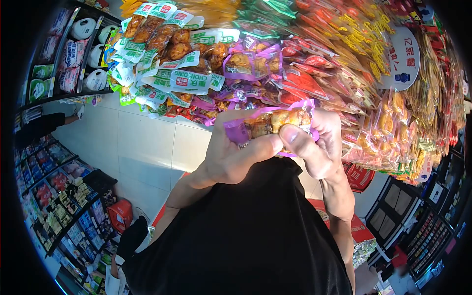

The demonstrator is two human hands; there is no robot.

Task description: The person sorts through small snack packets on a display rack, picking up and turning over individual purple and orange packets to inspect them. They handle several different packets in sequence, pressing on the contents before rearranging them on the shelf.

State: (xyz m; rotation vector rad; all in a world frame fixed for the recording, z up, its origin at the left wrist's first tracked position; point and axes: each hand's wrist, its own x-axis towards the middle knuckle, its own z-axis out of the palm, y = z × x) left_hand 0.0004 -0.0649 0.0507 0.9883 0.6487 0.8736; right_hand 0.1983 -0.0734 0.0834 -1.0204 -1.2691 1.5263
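A small purple packet with a clear middle showing brown food is held up in front of my chest. My left hand grips its left end, thumb lying on the front. The right end is in my right hand, whose thumb also presses on the front, close to the left thumb. Fingers behind the packet are mostly hidden. Just beyond my hands are similar purple packets on a heaped display, beside green and white packets.
Red and yellow packets fill the display at the upper right, around a white round sign. Shelves stand at the left, near a red basket. A person's dark-clothed leg shows at the far left above the tiled floor.
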